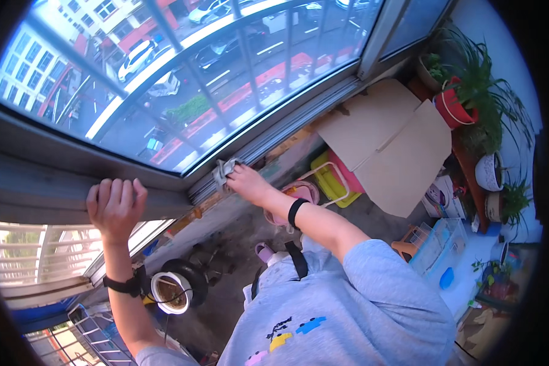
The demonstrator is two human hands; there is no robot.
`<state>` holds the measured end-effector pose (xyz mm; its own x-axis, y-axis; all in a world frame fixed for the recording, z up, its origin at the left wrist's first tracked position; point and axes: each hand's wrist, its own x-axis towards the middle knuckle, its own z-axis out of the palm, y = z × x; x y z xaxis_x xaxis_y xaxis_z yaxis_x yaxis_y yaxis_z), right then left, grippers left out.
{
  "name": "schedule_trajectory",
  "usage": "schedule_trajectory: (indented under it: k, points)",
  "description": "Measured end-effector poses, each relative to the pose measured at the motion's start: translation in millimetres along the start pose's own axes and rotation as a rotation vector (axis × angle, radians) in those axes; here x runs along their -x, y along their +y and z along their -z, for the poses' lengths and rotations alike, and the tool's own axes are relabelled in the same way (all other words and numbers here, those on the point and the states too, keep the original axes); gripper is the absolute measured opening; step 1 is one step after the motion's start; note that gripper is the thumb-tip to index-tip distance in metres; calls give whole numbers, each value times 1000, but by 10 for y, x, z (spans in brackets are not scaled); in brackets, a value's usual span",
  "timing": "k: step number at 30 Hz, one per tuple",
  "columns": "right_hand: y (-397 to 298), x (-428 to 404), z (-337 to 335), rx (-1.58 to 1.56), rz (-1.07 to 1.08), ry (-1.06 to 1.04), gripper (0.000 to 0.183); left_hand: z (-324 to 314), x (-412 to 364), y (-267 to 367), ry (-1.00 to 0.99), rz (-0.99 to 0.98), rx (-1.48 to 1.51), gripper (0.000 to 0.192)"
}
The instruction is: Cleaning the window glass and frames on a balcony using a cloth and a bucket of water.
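Note:
My right hand (pixel 250 183) grips a crumpled grey cloth (pixel 224 173) and presses it onto the metal sliding track (pixel 274 141) at the foot of the window. Farther left, my left hand (pixel 117 206) has its fingers curled over the grey window frame post (pixel 64 185). The underside of that grip is hidden. Between the two hands lies the lower corner of the window pane (pixel 164 137). Below the track, the sill edge (pixel 196 212) looks worn, with brown patches.
Flattened cardboard (pixel 389 142) leans near the sill at right, by a yellow-green plastic basin (pixel 331 178). Plants stand along the right wall, one in a red pot (pixel 455 104). A white planter (pixel 171 293) and a black tyre-like ring (pixel 190 270) are on the floor.

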<state>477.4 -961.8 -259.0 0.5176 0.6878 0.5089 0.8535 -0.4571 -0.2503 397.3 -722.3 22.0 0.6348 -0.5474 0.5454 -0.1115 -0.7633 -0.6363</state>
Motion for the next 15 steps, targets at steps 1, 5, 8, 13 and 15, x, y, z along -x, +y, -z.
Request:
schedule_trajectory:
  k: [1,5,8,13,15]
  points:
    - [165,56,116,32,-23,71,30,-5,5,-1,-9,-3,-12,24]
    - [901,389,468,134,-195,24,28,-13,-13,18,-31,3,-43,22]
    - [1449,639,764,217,-391,-5,20,-16,63,-18,-71,16,-54,20]
    - [2209,899,1200,264,-610,87,22,-34,-10,28,-63,2,-102,25]
    - [2427,929,1286,265,-620,82,23,-14,32,27,-81,13,-126,26]
